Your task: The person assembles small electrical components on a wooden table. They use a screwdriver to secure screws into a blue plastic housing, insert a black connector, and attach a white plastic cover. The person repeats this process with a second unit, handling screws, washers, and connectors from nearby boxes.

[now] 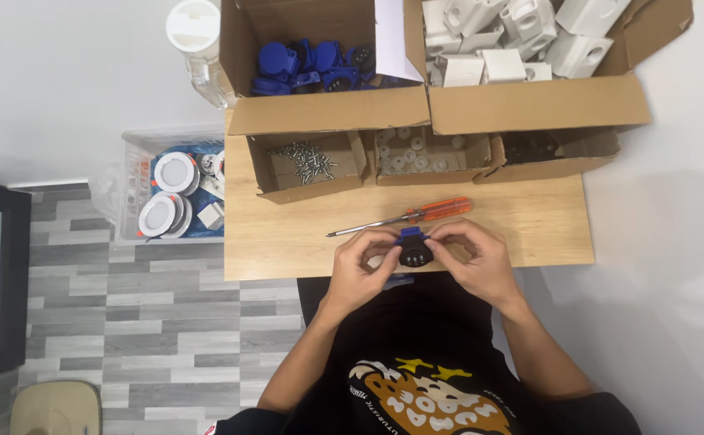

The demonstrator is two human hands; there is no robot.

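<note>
Both my hands hold one small blue and black plastic part [413, 248] over the near edge of the wooden table [545, 225]. My left hand [362, 266] grips its left side with thumb and fingers. My right hand [474, 256] pinches its right side. A screwdriver [404, 217] with an orange handle lies on the table just beyond the hands, its tip pointing left.
Small open cardboard boxes hold screws [308, 161], white round pieces [408, 153] and dark parts [533, 147]. Behind them, larger boxes hold blue parts [312, 64] and white housings [513, 36]. A clear bin [171, 193] with white round discs stands on the floor at left.
</note>
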